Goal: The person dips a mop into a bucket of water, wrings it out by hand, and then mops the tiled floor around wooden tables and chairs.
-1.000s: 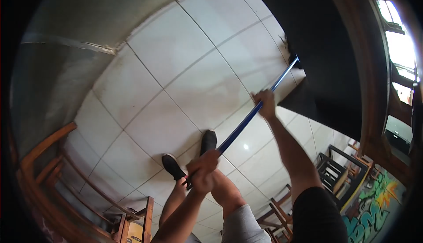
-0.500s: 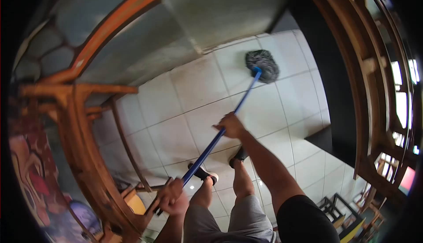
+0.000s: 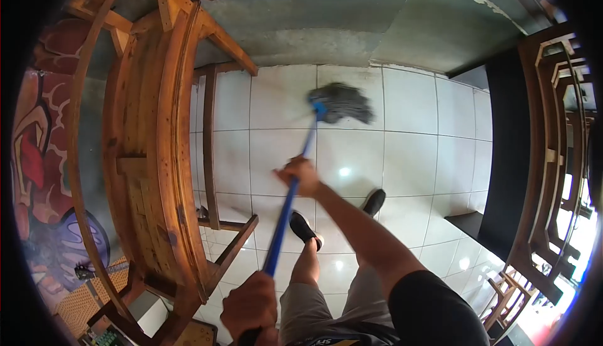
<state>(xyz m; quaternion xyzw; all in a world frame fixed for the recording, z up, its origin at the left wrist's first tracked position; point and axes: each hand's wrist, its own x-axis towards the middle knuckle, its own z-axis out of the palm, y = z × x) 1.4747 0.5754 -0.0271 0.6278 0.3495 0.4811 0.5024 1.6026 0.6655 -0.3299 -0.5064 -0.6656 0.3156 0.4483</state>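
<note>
A mop with a grey string head [image 3: 344,103] and a blue handle [image 3: 281,230] reaches out ahead of me. Its head lies on the white tiled floor [image 3: 408,157], blurred by motion, with the strands trailing to the right. Partway down the handle, my right hand [image 3: 300,175] is closed around it. Lower down, by the bottom of the view, my left hand [image 3: 251,305] grips the handle's top end. My dark shoes [image 3: 305,229] stand on the tiles below the mop head.
A long wooden bench [image 3: 147,151] stands along the left, its legs jutting over the tiles. The grey wall [image 3: 295,29] bounds the floor ahead. To the right are a black panel [image 3: 512,145] and wooden furniture [image 3: 546,157]; a small wooden chair [image 3: 505,299] sits lower right.
The mop head has swept left across the tiles, its strands now dragging behind to the right. My view has turned, and both hands keep hold of the handle.
</note>
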